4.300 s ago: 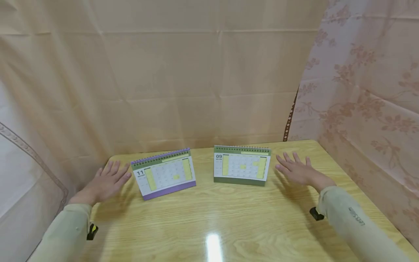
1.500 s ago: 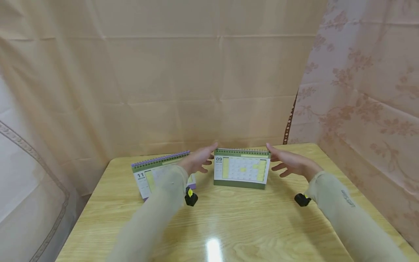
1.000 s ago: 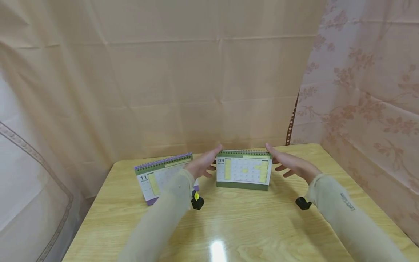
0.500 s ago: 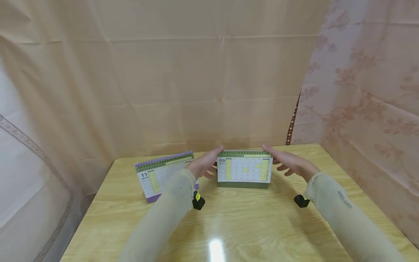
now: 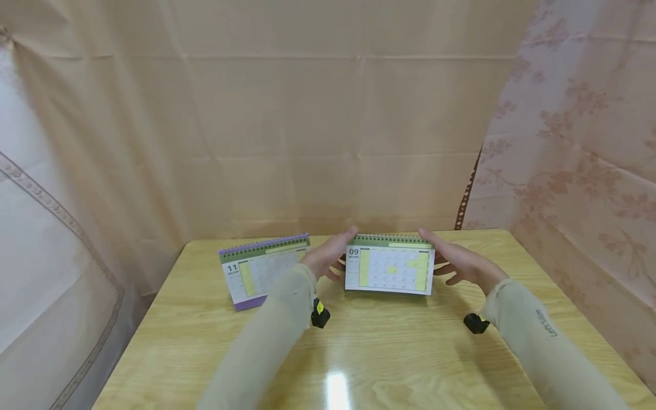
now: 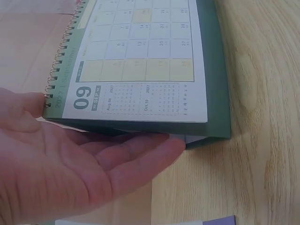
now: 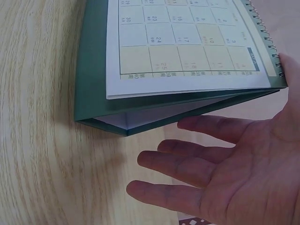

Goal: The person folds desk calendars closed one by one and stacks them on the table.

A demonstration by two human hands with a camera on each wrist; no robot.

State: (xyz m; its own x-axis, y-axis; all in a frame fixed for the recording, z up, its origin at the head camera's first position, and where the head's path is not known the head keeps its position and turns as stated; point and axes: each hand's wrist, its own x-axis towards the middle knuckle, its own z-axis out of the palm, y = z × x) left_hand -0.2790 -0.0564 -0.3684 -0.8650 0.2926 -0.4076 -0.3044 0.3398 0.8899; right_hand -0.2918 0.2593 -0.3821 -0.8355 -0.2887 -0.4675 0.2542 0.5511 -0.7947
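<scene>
A green desk calendar (image 5: 392,266) showing September stands between my two hands, its ring binding along the top. At its left end, my left hand (image 5: 330,253) grips it, thumb (image 6: 35,104) against the binding and fingers behind. My right hand (image 5: 463,262) pinches the right end, with the thumb at the rings and the index finger (image 7: 211,126) at the back panel. The other right fingers are spread apart from it. In both wrist views, the page hangs a little off the green base (image 7: 93,79). Left of it stands a purple desk calendar (image 5: 266,270) on page 11, partly hidden by my left forearm.
The wooden table (image 5: 394,353) reaches back to a beige curtain (image 5: 328,142). Floral cloth (image 5: 584,171) hangs at the right, white cloth (image 5: 41,273) at the left. A black wrist device (image 5: 320,314) sits on my left sleeve, another (image 5: 475,323) on the right.
Both hands came from the table's sides to the ends of the green calendar and took hold of it. Its green bottom strip, visible earlier in the head view, is now out of sight there.
</scene>
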